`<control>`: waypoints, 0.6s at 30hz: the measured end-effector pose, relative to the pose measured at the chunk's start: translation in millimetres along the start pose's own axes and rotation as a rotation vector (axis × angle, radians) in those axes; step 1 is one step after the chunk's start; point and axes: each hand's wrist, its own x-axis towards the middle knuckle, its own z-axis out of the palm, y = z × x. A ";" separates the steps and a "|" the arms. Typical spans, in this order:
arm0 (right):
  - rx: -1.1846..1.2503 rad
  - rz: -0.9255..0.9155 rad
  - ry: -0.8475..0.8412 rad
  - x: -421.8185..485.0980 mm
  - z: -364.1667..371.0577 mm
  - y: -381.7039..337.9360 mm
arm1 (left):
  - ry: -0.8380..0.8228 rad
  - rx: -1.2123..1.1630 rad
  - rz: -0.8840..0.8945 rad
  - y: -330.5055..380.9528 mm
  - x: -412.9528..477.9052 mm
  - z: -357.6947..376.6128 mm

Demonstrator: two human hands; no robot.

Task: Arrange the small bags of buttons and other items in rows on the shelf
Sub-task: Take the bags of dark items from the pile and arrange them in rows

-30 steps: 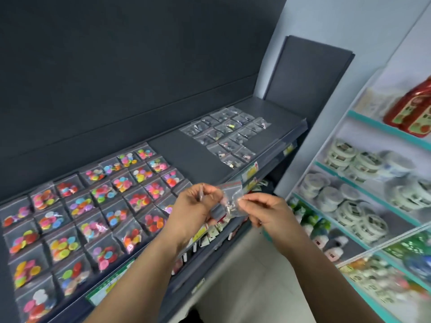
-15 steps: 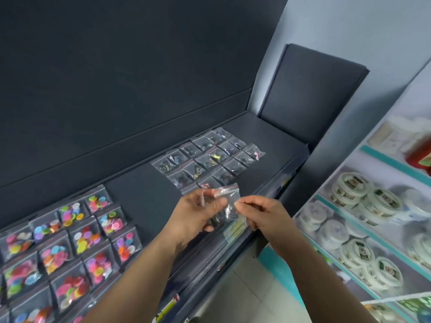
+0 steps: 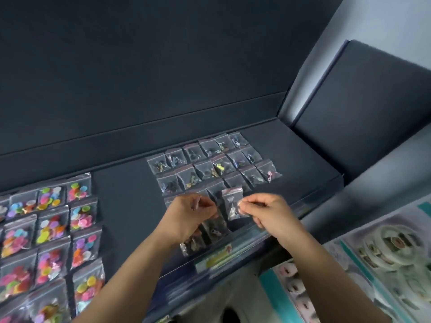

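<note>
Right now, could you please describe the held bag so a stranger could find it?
On the dark shelf, right of the colourful button bags, lie darker bags. At their front, only this bag is pinched by the right hand.

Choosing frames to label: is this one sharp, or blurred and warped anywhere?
Head view: right hand and its pinched bag are smeared; button bags at left soft yet readable; side rack at right badly blurred; wide lens bends the shelf edges.

The left hand (image 3: 189,215) covers part of the dark bags (image 3: 210,231) at the shelf's (image 3: 126,197) front edge. The button bags (image 3: 51,229) run off-frame left. What fills the small bag (image 3: 232,201) is too small to tell.
</note>
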 end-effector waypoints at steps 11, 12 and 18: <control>-0.429 -0.138 -0.229 43.7 -27.5 20.5 | 0.392 0.378 -0.082 -14.0 -18.7 35.3; -0.493 -0.167 -0.224 46.1 -28.5 20.7 | 0.406 0.392 -0.091 -12.4 -19.7 35.9; -0.633 -0.155 -0.205 56.5 -31.0 22.3 | 0.443 0.479 -0.138 -1.8 -20.1 38.5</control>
